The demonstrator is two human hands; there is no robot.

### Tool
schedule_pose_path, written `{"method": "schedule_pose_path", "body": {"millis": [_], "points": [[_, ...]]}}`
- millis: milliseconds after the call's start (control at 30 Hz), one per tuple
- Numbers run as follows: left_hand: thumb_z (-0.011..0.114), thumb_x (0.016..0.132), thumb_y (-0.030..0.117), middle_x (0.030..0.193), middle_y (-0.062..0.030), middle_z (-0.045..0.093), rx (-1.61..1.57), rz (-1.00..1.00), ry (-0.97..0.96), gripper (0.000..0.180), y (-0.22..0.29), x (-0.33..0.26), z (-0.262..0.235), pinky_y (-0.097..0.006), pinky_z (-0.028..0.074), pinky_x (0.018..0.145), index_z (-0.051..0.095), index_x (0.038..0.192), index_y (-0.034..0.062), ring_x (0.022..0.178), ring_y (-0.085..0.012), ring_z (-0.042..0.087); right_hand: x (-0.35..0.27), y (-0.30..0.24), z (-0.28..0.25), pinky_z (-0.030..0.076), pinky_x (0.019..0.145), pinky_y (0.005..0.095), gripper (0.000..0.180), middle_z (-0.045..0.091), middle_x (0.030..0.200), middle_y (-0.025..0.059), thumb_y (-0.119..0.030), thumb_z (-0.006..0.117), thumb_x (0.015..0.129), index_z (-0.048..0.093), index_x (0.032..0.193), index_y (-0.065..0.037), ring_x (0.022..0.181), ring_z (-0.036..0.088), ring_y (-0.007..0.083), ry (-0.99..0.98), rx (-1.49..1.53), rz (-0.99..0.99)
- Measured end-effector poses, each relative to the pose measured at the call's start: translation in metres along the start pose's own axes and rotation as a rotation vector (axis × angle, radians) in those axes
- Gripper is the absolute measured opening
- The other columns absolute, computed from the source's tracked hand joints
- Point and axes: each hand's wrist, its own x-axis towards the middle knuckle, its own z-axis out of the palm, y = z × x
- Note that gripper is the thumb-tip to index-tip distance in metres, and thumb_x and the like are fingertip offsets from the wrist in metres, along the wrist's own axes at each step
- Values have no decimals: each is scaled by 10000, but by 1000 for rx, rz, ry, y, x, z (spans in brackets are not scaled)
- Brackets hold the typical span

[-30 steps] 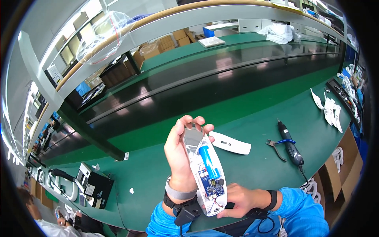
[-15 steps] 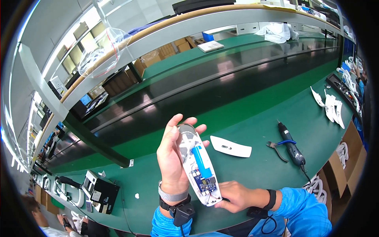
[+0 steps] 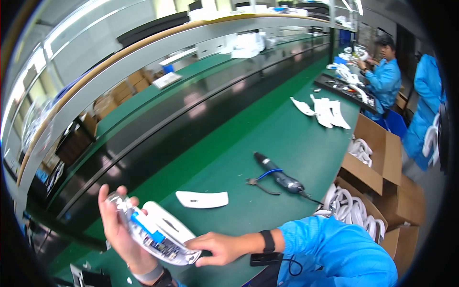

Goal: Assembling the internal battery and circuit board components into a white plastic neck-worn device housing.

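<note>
In the head view, the left hand (image 3: 125,241) rises from the lower edge with its wrist angled up and to the left, palm turned inward and fingers spread and bent around the clear rounded end of an opened white device (image 3: 185,257). That hand cradles the device from the left side rather than making a fist. A grey band circles its wrist. The device lies tilted in front of the person, clear end up and left, lower end down and right, its inside facing up: a blue cylinder (image 3: 147,227) and a circuit board (image 3: 165,247) show in it.

The right hand (image 3: 221,248) comes in from the right, its forearm nearly level under a blue sleeve (image 3: 330,239), with a black wristband (image 3: 267,241). Its thumb and bent fingers close at the device's lower end, with something black between them; exactly what they pinch cannot be told. A white slotted cover (image 3: 168,221) stands along the device's right side, its lower end meeting the right fingers.

On the green table (image 3: 239,221), beyond the hands, lies a white panel (image 3: 203,200); to its right are pliers (image 3: 262,185) beside a dark corded tool (image 3: 287,182)
</note>
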Motion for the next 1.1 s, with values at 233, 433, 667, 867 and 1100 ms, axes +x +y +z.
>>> {"method": "schedule_pose_path", "body": {"millis": [233,433,667,867,1100], "points": [[456,1038,281,1204,-114,573,52,-69,-27,413,-15,5,-5,-252,617,586,435,1419,122,905,-144,655,-10,18,-2,511,811,443,424,630,1021,189,-177,701,849,563,1172,60,947,613,393,-130,-90,35],[437,1043,291,1235,-109,544,44,-63,-141,439,-15,18,-23,-255,627,597,395,1449,131,926,-148,650,-2,6,-7,447,601,431,291,545,733,195,-235,729,852,560,821,0,707,568,396,-2,-118,-98],[394,1036,259,1158,-118,539,94,-135,-113,427,-24,8,-8,-277,608,540,403,1421,75,828,-150,615,-10,3,-2,443,575,451,371,540,716,187,-329,716,873,534,793,-15,688,565,414,-53,-162,-85],[439,1016,267,1126,-121,547,81,-111,-124,439,-24,3,-1,-271,604,527,393,1409,78,806,-145,616,-13,10,5,459,582,458,357,577,752,185,-345,720,865,566,847,-23,709,588,418,-23,-189,-121],[446,1013,255,1114,-118,551,107,-117,-106,427,-21,1,3,-273,602,520,403,1397,74,791,-145,618,-11,16,8,474,596,454,362,592,763,189,-349,721,864,585,894,-15,722,598,421,-31,-229,-140]]}}
